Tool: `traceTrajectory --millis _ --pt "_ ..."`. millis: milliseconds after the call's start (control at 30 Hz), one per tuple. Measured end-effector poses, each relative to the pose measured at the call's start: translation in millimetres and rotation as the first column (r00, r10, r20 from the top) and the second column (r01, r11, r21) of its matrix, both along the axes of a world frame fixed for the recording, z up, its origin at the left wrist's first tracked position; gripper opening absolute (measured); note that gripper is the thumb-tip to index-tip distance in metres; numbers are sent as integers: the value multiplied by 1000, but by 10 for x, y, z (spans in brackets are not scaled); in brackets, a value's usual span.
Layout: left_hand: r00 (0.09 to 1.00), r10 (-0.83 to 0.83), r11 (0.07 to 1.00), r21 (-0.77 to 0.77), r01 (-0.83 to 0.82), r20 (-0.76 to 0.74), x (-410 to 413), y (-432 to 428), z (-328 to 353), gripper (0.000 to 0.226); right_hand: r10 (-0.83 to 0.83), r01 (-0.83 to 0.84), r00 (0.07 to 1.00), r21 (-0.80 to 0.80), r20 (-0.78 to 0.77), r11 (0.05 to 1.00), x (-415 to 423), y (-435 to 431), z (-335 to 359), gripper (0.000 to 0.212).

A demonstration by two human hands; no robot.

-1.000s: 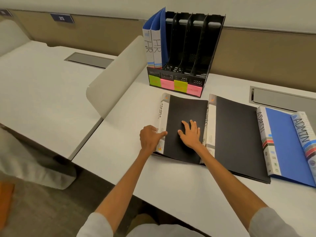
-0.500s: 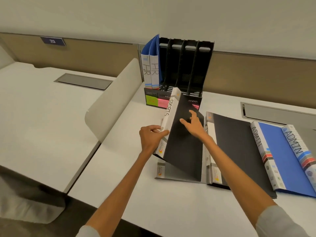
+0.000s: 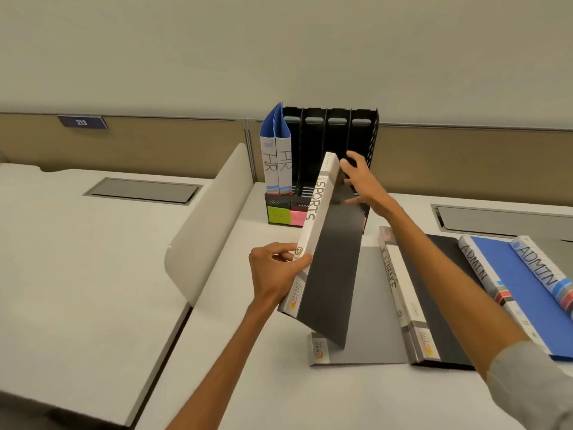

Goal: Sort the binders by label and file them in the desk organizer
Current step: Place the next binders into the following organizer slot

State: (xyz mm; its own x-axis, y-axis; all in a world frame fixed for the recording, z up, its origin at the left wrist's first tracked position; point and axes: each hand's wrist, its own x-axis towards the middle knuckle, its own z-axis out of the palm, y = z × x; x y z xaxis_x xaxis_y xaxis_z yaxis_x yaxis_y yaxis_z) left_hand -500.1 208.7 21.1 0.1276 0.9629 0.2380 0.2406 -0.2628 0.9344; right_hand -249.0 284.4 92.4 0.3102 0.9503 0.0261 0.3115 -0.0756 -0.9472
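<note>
Left hand (image 3: 276, 271) pinches the spine of the SPORTS binder (image 3: 331, 268), right hand (image 3: 362, 187) spread against its top edge. A second ago it lay flat on the desk (image 3: 248, 367); now it's lifted and tilted toward the desk organizer (image 3: 338, 141), so filing's next I guess.

black binder (image 3: 333, 274) with white spine, blue hr binders (image 3: 276, 156), black organizer (image 3: 338, 135)

white desks (image 3: 77, 259), tan partition (image 3: 155, 144).
</note>
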Motion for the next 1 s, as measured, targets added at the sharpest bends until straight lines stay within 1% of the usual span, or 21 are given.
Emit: traceTrajectory --millis 100,233,300,433,567,800,867,1000 --pt "1000 -2 998 68 0 27 -129 25 -5 22 -9 8 997 10 72 1000 37 125 290 56" --pt "998 2 990 143 -11 68 -181 51 12 22 87 -86 985 -13 146 996 -97 275 507 48" --pt "996 13 983 179 -28 86 -177 76 28 23 108 -109 980 -3 167 994 -205 332 584 45" --pt "994 23 951 303 -55 108 -171 165 53 22 80 -96 983 90 164 991 -330 408 808 39" --pt "994 47 909 408 -84 100 -133 340 72 30 94 -122 983 174 160 977 -427 505 1100 38" --pt "999 44 874 483 -43 9 72 702 137 42 16 -91 975 336 221 937 -579 682 1414 46" --pt "999 52 867 497 -38 -15 125 797 137 44 20 -100 975 356 223 929 -587 723 1457 43" --pt "997 71 870 490 -56 -12 211 984 103 47 42 -139 971 413 236 900 -612 809 1539 32"
